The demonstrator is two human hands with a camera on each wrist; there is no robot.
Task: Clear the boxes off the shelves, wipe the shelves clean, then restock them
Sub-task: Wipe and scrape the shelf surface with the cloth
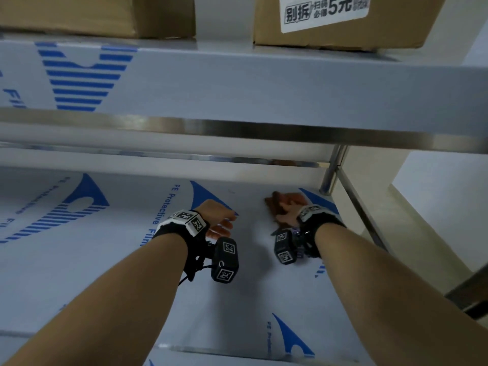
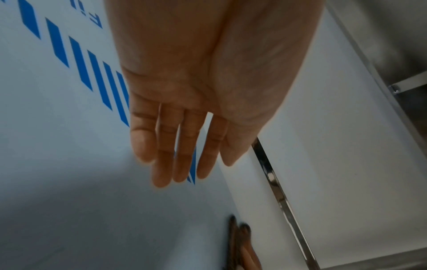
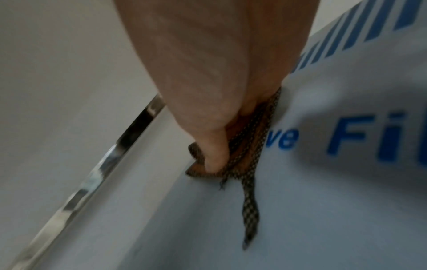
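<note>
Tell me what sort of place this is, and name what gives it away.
Probably a storeroom or stockroom. A steel shelf still wears its blue-printed protective film, two cardboard boxes sit on the shelf above, one with a printed label, and the right hand presses a brown cloth to the shelf.

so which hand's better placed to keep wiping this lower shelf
Right. The right hand already presses the brown cloth onto the lower shelf near its back right corner. The left hand hangs open above it, holding nothing.
</note>
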